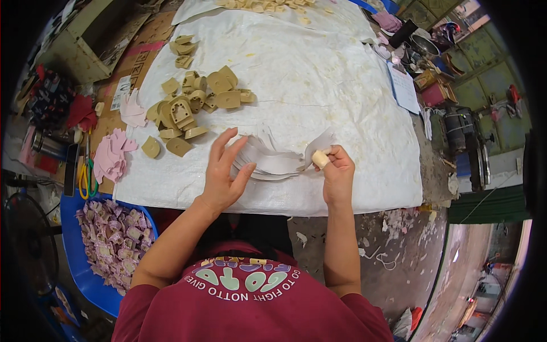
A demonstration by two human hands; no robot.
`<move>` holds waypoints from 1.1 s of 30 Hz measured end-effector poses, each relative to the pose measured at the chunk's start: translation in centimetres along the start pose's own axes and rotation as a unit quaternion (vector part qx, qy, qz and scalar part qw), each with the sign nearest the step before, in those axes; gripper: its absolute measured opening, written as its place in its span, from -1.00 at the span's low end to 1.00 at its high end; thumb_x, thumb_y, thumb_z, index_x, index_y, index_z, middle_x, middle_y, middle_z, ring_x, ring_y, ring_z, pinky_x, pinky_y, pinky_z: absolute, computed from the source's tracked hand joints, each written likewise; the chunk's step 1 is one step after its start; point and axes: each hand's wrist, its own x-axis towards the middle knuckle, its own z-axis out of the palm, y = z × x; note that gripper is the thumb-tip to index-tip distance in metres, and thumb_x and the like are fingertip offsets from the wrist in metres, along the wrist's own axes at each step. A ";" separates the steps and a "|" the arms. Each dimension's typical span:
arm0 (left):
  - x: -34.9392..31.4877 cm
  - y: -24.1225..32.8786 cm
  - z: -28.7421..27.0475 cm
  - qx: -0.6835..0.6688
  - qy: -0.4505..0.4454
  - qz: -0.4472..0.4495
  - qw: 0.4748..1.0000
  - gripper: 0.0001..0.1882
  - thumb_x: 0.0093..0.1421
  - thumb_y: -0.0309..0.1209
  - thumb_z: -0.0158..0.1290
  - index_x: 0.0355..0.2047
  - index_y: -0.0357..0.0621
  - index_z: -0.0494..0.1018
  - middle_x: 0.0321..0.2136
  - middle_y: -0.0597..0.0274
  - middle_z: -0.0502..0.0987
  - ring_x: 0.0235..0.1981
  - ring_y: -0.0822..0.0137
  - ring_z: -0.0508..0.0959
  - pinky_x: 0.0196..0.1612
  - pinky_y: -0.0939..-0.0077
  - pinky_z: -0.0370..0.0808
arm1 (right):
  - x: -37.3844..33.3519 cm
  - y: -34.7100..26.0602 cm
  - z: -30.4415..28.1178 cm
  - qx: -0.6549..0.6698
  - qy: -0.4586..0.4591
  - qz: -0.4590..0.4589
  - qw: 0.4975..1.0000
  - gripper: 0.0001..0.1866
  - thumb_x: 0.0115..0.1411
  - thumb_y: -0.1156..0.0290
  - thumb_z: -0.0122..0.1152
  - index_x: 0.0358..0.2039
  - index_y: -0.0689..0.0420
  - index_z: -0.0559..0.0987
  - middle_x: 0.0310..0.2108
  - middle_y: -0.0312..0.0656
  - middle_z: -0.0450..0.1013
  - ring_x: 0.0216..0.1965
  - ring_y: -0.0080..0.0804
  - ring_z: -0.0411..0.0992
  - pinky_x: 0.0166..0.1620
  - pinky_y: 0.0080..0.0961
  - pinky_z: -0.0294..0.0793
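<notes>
Right grip (338,172) tight on a curved grey strip (320,142), its long axis aslant, far end rightward; left grip (222,176) wide

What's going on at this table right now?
A person is handling thin grey strips at the near edge of a table covered with a white sheet. The right hand pinches a curved grey strip; the left hand, fingers spread, is at the left end of a loose stack of grey strips. Tan molded pieces lie heaped farther off to the left, and pink pieces sit near the sheet's left edge.
</notes>
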 end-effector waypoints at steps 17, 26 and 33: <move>5.6 3.7 0.5 -0.503 -0.095 -0.358 0.781 -0.84 0.20 -0.47 0.08 -0.26 -0.31 0.50 -0.43 0.22 0.55 -0.45 0.48 0.54 -0.32 0.58 0.50 | 0.1 -2.7 5.4 0.043 -0.030 0.045 0.998 -0.92 0.10 0.62 0.18 -0.36 0.26 0.50 -0.47 -0.25 0.48 -0.57 -0.62 0.41 -0.49 -0.68 0.43; 5.9 2.9 -0.6 -0.416 -0.146 -0.322 0.838 -0.88 0.20 -0.46 0.07 -0.37 -0.29 0.50 -0.58 0.27 0.52 -0.57 0.48 0.52 -0.45 0.62 0.47 | 1.1 -3.9 6.1 0.067 -0.106 0.127 0.984 -0.90 0.09 0.61 0.15 -0.34 0.25 0.49 -0.53 -0.27 0.46 -0.66 -0.62 0.39 -0.58 -0.66 0.43; 5.2 1.2 -0.4 -0.542 -0.109 -0.321 0.769 -0.94 0.15 -0.50 0.05 -0.43 -0.23 0.48 -0.51 0.27 0.53 -0.46 0.45 0.54 -0.42 0.51 0.51 | 1.0 -3.7 5.4 0.114 -0.071 0.135 0.982 -0.89 0.08 0.58 0.21 -0.35 0.24 0.50 -0.56 -0.25 0.46 -0.66 -0.56 0.43 -0.59 -0.63 0.47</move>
